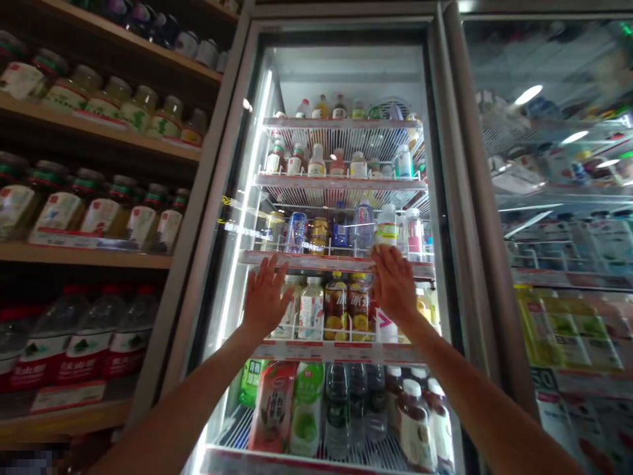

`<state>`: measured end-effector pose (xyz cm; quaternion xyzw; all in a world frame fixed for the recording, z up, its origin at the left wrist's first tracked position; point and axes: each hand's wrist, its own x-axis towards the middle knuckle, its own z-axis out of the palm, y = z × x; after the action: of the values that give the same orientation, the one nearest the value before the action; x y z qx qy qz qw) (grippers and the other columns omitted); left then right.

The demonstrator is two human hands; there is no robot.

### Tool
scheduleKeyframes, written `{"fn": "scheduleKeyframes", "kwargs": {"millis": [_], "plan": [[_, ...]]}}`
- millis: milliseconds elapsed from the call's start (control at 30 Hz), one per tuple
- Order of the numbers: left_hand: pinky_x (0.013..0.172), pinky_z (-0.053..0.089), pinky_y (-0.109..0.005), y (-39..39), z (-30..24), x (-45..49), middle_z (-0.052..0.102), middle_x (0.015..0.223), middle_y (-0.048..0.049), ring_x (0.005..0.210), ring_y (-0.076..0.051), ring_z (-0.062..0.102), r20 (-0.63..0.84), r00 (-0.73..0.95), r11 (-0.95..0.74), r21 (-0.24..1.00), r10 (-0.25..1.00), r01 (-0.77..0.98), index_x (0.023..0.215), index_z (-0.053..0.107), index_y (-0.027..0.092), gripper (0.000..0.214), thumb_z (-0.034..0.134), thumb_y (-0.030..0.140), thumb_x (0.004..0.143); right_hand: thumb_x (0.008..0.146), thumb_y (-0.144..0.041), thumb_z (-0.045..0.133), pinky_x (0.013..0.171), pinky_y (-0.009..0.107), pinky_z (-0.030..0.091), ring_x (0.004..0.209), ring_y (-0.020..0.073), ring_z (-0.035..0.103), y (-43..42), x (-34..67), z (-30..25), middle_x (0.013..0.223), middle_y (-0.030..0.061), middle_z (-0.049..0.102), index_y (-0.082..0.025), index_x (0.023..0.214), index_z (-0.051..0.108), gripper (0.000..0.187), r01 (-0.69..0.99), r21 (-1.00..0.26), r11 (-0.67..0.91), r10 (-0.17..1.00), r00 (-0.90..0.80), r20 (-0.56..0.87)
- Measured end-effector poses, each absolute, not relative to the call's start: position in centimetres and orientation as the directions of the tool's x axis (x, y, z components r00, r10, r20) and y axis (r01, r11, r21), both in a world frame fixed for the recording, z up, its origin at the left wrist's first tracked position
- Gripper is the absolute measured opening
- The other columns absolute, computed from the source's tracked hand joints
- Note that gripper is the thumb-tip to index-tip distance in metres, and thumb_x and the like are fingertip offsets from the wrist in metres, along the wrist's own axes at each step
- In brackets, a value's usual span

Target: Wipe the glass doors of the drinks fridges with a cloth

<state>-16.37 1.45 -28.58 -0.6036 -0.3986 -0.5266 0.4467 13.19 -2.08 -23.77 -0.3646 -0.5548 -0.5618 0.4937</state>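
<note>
From where I stand, the left hand [266, 297] and the right hand [393, 280] are held up before a lit drinks cooler [341, 66], both open, fingers stretched upward, holding nothing. Whether either palm touches anything, I can't tell.

Nearest them are the drinks on the fourth shelf down: two brown tea bottles [347, 307] side by side between the hands, and a white-capped bottle [311, 309] just beside the left. I'd judge them full and weighty, their plastic giving a little, and slick if the chill has dampened them. The middle of the body seems the surest place to grip, with the neck for tipping one forward (yellow caps make an easy mark).

What stands in the way is likely a glass door [232, 226], judging by the reflections; beyond it, low wire rails and the shelf edge [341, 351] fence in the bottles' feet.

Below stand a red pack [273, 406] and a green one [307, 409]; wooden shelves [123, 257] of bottles flank the left, another cooler [477, 198] the right.
</note>
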Motion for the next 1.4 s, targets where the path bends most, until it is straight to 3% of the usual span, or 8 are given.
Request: {"fn": "scheduleKeyframes", "kwargs": {"millis": [167, 333, 533, 700, 933, 1133, 1300, 1400], "plan": [[0.107, 0.025, -0.052, 1.7, -28.7, -16.1, 0.030, 0.147, -0.0143, 0.137, -0.030, 0.022, 0.995, 0.096, -0.266, -0.088, 0.018, 0.960, 0.135, 0.039, 0.016, 0.050, 0.036, 0.037, 0.090, 0.085, -0.022, 0.036, 0.104, 0.052, 0.031, 0.131, 0.0315, 0.030, -2.2, 14.3, -21.5, 0.136, 0.0185, 0.043, -0.006, 0.130, 0.045, 0.049, 0.993, -0.055, 0.100, -0.319, 0.084, 0.944], [0.108, 0.024, -0.052, 2.0, -28.6, -16.7, 0.033, 0.146, -0.0144, 0.137, -0.030, 0.022, 0.995, 0.102, -0.274, -0.104, -0.023, 0.956, 0.134, 0.041, 0.017, 0.050, 0.037, 0.039, 0.089, 0.085, -0.022, 0.037, 0.109, 0.042, 0.029, 0.134, 0.0228, 0.028, -2.5, 12.7, -21.1, 0.138, 0.0078, 0.044, -0.017, 0.130, 0.046, 0.046, 0.928, 0.357, 0.104, -0.138, -0.342, 0.930], [0.108, 0.022, -0.054, 2.4, -25.6, -17.3, 0.029, 0.147, -0.0141, 0.138, -0.029, 0.021, 0.995, 0.096, -0.295, -0.097, -0.018, 0.951, 0.138, 0.035, 0.018, 0.053, 0.034, 0.039, 0.090, 0.087, -0.021, 0.030, 0.109, 0.050, 0.023, 0.131, 0.0308, 0.028, -2.9, 14.5, -17.3, 0.135, 0.0238, 0.041, -0.001, 0.129, 0.043, 0.049, 0.996, 0.038, 0.084, -0.263, -0.015, 0.965], [0.109, 0.020, -0.053, 2.8, -24.5, -16.6, 0.029, 0.147, -0.0154, 0.138, -0.030, 0.020, 0.994, 0.095, -0.305, -0.105, -0.050, 0.946, 0.137, 0.035, 0.015, 0.055, 0.034, 0.042, 0.090, 0.086, -0.023, 0.036, 0.110, 0.038, 0.027, 0.132, 0.0222, 0.029, -2.6, 13.0, -17.1, 0.139, 0.0048, 0.042, -0.016, 0.129, 0.047, 0.045, 0.935, 0.350, 0.066, -0.118, -0.341, 0.933], [0.109, 0.020, -0.053, 2.7, -24.4, -16.5, 0.028, 0.147, -0.0150, 0.138, -0.030, 0.020, 0.993, 0.114, -0.277, -0.119, -0.036, 0.954, 0.137, 0.035, 0.014, 0.055, 0.034, 0.041, 0.090, 0.085, -0.021, 0.034, 0.108, 0.049, 0.024, 0.129, 0.0329, 0.027, -2.5, 12.4, -14.5, 0.135, 0.0225, 0.040, 0.000, 0.129, 0.044, 0.050, 0.991, 0.088, 0.101, -0.230, -0.062, 0.971], [0.109, 0.023, -0.050, 2.1, -24.3, -17.2, 0.031, 0.147, -0.0136, 0.138, -0.028, 0.022, 0.992, 0.124, -0.255, -0.120, 0.002, 0.959, 0.137, 0.036, 0.015, 0.053, 0.036, 0.041, 0.090, 0.085, -0.021, 0.038, 0.111, 0.040, 0.025, 0.132, 0.0236, 0.029, -1.2, 7.0, -15.3, 0.139, 0.0063, 0.043, -0.015, 0.127, 0.050, 0.044, 0.880, 0.450, 0.151, -0.123, -0.435, 0.892], [0.108, 0.026, -0.049, 1.6, -24.6, -19.2, 0.033, 0.145, -0.0162, 0.136, -0.027, 0.026, 0.994, 0.088, -0.223, -0.072, 0.063, 0.972, 0.134, 0.038, 0.011, 0.051, 0.035, 0.038, 0.091, 0.086, -0.021, 0.033, 0.107, 0.053, 0.024, 0.131, 0.0352, 0.027, -1.1, 6.7, -12.7, 0.138, 0.0221, 0.040, 0.000, 0.130, 0.044, 0.050, 0.973, 0.112, 0.203, -0.228, -0.064, 0.972], [0.108, 0.026, -0.051, 1.8, -24.9, -19.7, 0.034, 0.144, -0.0168, 0.136, -0.028, 0.026, 0.993, 0.104, -0.262, -0.085, 0.059, 0.961, 0.133, 0.039, 0.011, 0.050, 0.034, 0.037, 0.091, 0.083, -0.019, 0.039, 0.109, 0.048, 0.024, 0.132, 0.0324, 0.027, -0.5, 2.7, -13.5, 0.139, 0.0162, 0.041, -0.004, 0.129, 0.046, 0.049, 0.949, 0.229, 0.216, -0.185, -0.191, 0.964]]}}
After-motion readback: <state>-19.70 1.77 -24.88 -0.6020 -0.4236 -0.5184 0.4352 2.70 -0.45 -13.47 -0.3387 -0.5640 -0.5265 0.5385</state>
